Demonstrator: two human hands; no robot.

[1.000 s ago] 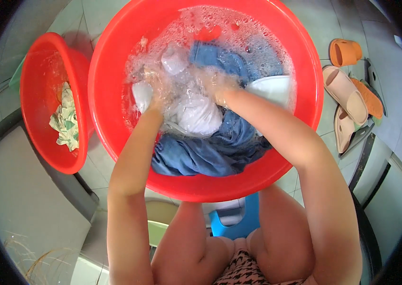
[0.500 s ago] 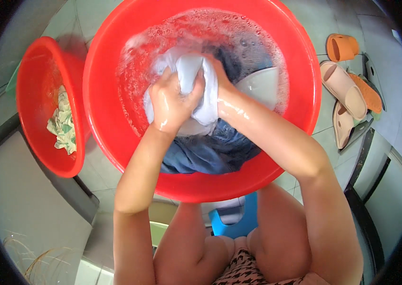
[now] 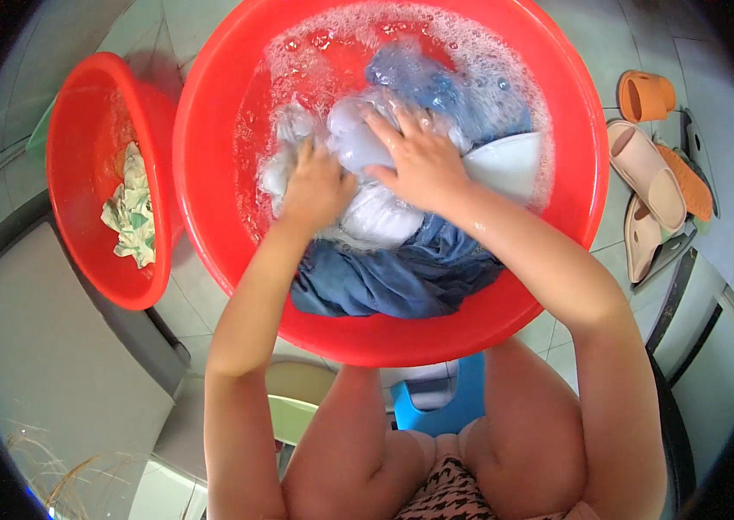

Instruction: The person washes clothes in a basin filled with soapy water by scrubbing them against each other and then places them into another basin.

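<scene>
A big red basin (image 3: 588,113) holds sudsy water and soaking laundry. Wet white cloth (image 3: 381,217) bunches up in its middle, puffed out between my hands. My left hand (image 3: 319,186) has its fingers curled into the left part of this cloth, their tips partly hidden. Spread fingers of my right hand (image 3: 423,163) rest on top of the white cloth, on its right side. Dark blue fabric (image 3: 375,279) lies along the near side of the basin, and lighter blue fabric (image 3: 436,82) floats at the far side. A white, smooth-edged piece (image 3: 505,165) leans right of my right hand.
At the left, a smaller red basin (image 3: 63,186) holds a crumpled green-and-cream cloth (image 3: 133,212). Orange and beige slippers (image 3: 647,173) are piled on the tiled floor at the right. A blue plastic stool (image 3: 458,403) shows between my legs, near a pale green container (image 3: 290,419).
The white cloth, earlier squeezed between both hands, is now lower and spread wider. My hands have moved apart, and my right hand has opened. The whole view has shifted slightly.
</scene>
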